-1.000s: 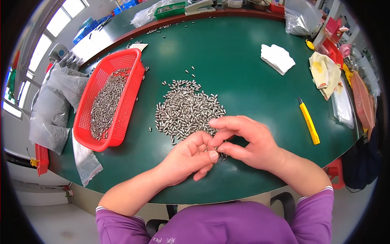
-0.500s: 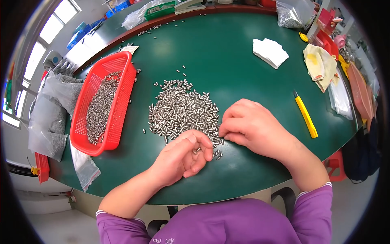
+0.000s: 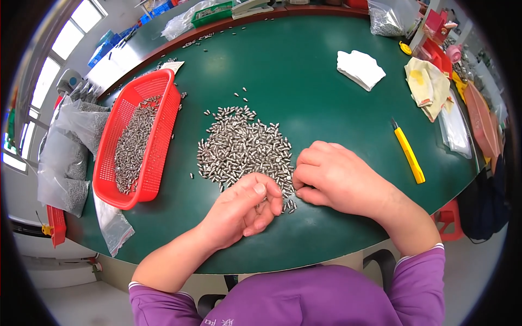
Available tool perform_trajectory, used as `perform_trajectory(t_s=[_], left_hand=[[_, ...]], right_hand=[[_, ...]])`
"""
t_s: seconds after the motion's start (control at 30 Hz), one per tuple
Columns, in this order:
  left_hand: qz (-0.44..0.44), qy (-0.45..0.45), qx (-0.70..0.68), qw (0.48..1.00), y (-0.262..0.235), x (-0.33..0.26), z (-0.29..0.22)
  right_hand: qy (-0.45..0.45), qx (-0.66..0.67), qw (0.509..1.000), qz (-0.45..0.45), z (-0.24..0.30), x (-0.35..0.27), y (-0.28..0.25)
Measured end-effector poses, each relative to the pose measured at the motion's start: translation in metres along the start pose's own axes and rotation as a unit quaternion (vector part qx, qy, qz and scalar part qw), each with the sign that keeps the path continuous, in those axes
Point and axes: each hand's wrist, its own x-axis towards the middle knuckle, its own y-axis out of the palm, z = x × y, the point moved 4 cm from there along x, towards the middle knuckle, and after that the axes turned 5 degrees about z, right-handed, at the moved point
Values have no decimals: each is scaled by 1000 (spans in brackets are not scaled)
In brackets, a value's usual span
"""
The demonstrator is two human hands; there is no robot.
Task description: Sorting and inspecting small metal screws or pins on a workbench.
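1. Red plastic mesh forms the basket [image 3: 163, 117] at far left; it lies long-axis up the table and holds more small metal pins, its near end close to the table's edge [image 3: 179, 261]. Clear plastic bags [image 3: 70, 152] beside it hang past the rim, their contents hard to make out.
2. The pile of silver pins [image 3: 242, 146] sits mid-table, just right of the basket; the pins point every way, no common axis. Bare green top lies open beyond the pile.
3. The left hand [image 3: 239, 212] is loosely curled at the pile's near edge, fingers bent inward; whether pins lie inside it cannot be told.
4. The right hand [image 3: 337, 176] rests knuckles-up, fingertips tucked under against the pile's right edge; its grip is hidden.
5. A yellow utility knife [image 3: 409, 155] lies well right, pointing away and slightly left.
6. White cloth [image 3: 360, 68] and clutter crowd the far right rim.
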Motion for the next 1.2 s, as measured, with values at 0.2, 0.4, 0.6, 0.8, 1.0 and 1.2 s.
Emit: perform_trajectory(t_s=[0.2, 0.4, 0.6, 0.8, 1.0, 1.2], left_hand=[[12, -30, 18, 999, 3, -3, 1], [13, -20, 41, 999, 5, -3, 1], [-4, -31, 39, 999, 4, -3, 2], [-1, -34, 58, 998, 6, -2, 3], [12, -49, -1, 999, 6, -3, 4], [37, -8, -1, 999, 3, -1, 1]], right_hand=[[-53, 115, 990, -64, 8, 4, -5], [-77, 162, 974, -137, 11, 6, 1], [-54, 204, 966, -151, 13, 7, -1], [-92, 191, 964, -160, 15, 6, 2], [-27, 87, 976, -198, 11, 5, -6], [47, 47, 990, -124, -11, 2, 2]])
